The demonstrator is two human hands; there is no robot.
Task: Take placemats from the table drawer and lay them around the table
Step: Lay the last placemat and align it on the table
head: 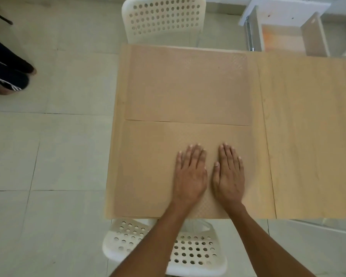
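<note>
With the left hand (190, 172) and right hand (229, 174) flat, fingers spread on the near placemat (148, 166), the person should smooth outward, squaring it to the table (308, 136) edge.

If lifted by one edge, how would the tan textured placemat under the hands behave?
The near tan textured placemat lies perfectly flat and looks thin, so probably light and floppy. Its dimpled weave suggests some grip against the wooden table. Both hands, left and right, press it flat.

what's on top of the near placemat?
Both hands, left and right, rest flat on the near tan rectangular placemat. Whatever lies under the palms is hidden.
</note>
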